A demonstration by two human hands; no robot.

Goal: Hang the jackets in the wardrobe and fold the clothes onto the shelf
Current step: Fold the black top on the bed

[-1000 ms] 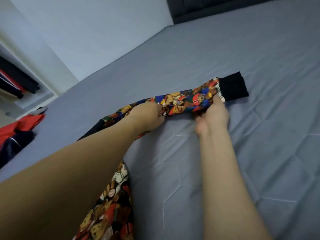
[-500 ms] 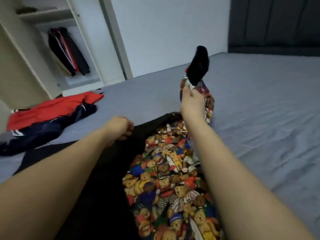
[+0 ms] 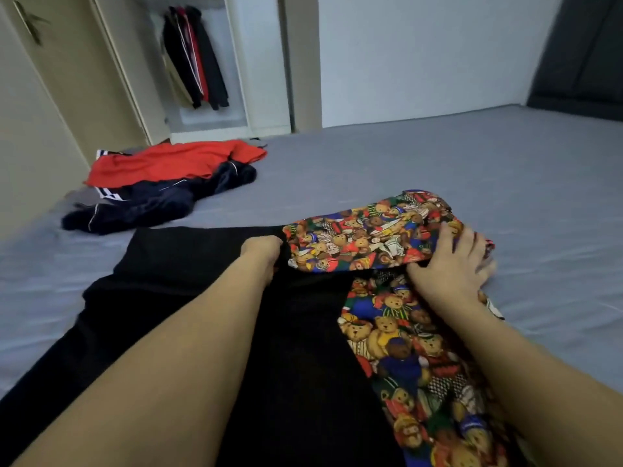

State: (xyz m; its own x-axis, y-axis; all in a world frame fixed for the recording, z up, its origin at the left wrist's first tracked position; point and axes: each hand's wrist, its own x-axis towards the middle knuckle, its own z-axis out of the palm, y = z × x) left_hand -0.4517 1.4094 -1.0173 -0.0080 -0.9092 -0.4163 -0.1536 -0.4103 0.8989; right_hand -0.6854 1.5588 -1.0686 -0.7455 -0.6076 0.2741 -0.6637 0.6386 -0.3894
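Note:
A black jacket [image 3: 188, 284] with teddy-bear-print sleeves lies spread on the grey bed [image 3: 438, 163] in front of me. One printed sleeve [image 3: 364, 237] is folded across the black body. My left hand [image 3: 263, 254] is curled at the sleeve's inner end, gripping the fabric there. My right hand [image 3: 451, 264] lies flat with spread fingers on the fold at the sleeve's shoulder. At the back left stands the open wardrobe [image 3: 236, 96] with several dark jackets [image 3: 195, 59] hanging inside.
A red garment [image 3: 168, 163] and a navy track jacket [image 3: 151, 203] with white stripes lie piled at the bed's left edge near the wardrobe. A beige door [image 3: 50, 96] is on the left. A dark headboard [image 3: 580, 52] rises at the far right.
The right hand carried the raised sleeve down and laid it across the jacket's body; it now presses flat on the fold. The left hand stayed near the jacket's middle. My view swung toward the wardrobe.

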